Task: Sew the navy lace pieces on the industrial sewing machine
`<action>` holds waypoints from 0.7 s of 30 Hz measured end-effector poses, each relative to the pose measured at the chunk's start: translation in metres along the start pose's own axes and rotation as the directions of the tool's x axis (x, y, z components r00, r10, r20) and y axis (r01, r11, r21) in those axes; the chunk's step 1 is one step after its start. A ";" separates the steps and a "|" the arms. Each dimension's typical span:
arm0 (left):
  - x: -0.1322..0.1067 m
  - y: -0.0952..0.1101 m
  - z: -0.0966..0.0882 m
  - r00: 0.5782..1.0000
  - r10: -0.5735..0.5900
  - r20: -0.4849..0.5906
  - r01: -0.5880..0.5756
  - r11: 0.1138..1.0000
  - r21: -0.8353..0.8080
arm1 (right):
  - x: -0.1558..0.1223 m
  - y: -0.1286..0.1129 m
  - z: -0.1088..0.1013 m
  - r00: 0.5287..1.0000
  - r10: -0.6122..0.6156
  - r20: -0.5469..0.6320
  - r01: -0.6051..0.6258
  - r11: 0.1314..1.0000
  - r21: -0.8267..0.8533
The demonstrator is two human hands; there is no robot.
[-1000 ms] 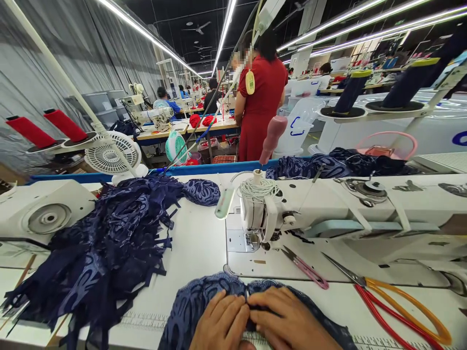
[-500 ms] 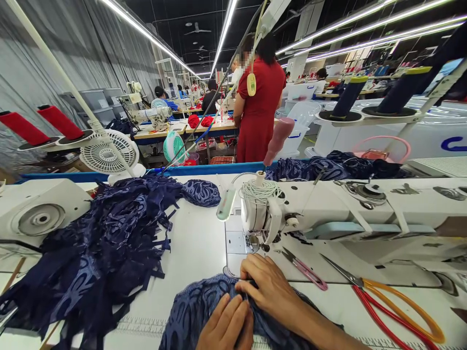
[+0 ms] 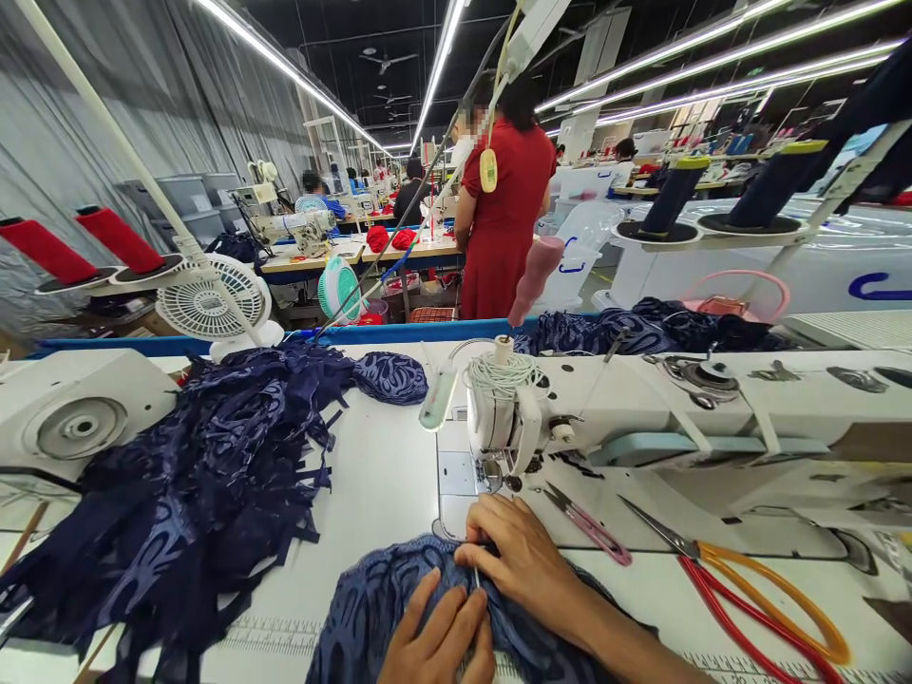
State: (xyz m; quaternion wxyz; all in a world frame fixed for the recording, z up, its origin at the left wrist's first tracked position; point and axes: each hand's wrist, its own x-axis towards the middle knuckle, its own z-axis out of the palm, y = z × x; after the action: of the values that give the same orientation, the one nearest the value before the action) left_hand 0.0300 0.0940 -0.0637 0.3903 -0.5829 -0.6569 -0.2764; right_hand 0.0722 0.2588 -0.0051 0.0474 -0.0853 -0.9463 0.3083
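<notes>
Fabric (image 3: 356, 608), dark blue with a swirling pattern, lies at the white tabletop's (image 3: 381, 484) near edge. The left hand (image 3: 440, 638) rests on it, fingers slightly spread and gripping nothing visible; the right hand (image 3: 517, 551) bends over its far border, thumb and forefinger close together, whether pinching cloth I cannot tell. Rightward lie orange-and-red-handled steel scissors (image 3: 691, 549), then small pink-handled snips (image 3: 599, 532). Beyond stands a white sewing machine (image 3: 634, 399).
</notes>
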 end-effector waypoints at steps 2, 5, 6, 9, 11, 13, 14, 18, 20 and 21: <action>0.001 0.000 0.000 1.000 0.000 -0.015 0.000 1.000 0.000 | 0.001 0.003 -0.002 1.000 -0.004 0.006 0.004 1.000 0.027; 0.003 -0.002 0.000 0.998 -0.013 -0.057 0.012 1.000 -0.006 | -0.003 0.009 -0.013 0.999 -0.038 0.028 0.036 0.996 0.083; 0.003 -0.002 0.001 0.998 -0.018 -0.061 0.018 1.000 -0.005 | -0.008 0.011 -0.017 0.998 -0.048 0.029 0.045 0.994 0.096; 0.001 -0.001 0.003 0.998 -0.029 -0.047 0.029 1.000 0.002 | -0.028 0.019 -0.025 0.996 -0.074 -0.046 0.075 0.997 0.022; 0.000 0.001 0.005 0.999 -0.042 -0.034 0.042 0.999 -0.002 | -0.042 0.028 -0.024 0.986 -0.118 -0.116 0.106 0.989 -0.105; -0.001 0.003 0.005 0.998 -0.058 -0.036 0.058 0.998 -0.012 | -0.053 0.037 -0.018 0.967 -0.180 -0.179 0.134 0.960 -0.245; 0.000 0.003 0.005 0.997 -0.066 -0.032 0.065 0.998 -0.018 | -0.057 0.043 -0.014 0.955 -0.209 -0.211 0.138 0.941 -0.308; 0.005 -0.012 -0.005 0.999 -0.054 0.010 0.055 0.989 -0.136 | -0.062 0.056 -0.003 0.932 -0.238 -0.274 0.101 0.895 -0.435; 0.010 -0.026 -0.013 0.985 -0.086 0.148 0.116 0.972 -0.205 | -0.061 0.055 -0.004 0.946 -0.193 -0.260 0.068 0.903 -0.425; 0.013 -0.032 -0.016 0.960 -0.133 0.245 0.185 0.962 -0.203 | -0.060 0.053 -0.005 0.954 -0.166 -0.250 0.050 0.909 -0.414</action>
State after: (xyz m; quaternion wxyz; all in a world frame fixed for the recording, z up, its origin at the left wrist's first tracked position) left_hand 0.0011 0.0826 -0.0412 0.2203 -0.5963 -0.7069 -0.3102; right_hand 0.1390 0.2922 -0.0351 0.1789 -0.0831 -0.9764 0.0885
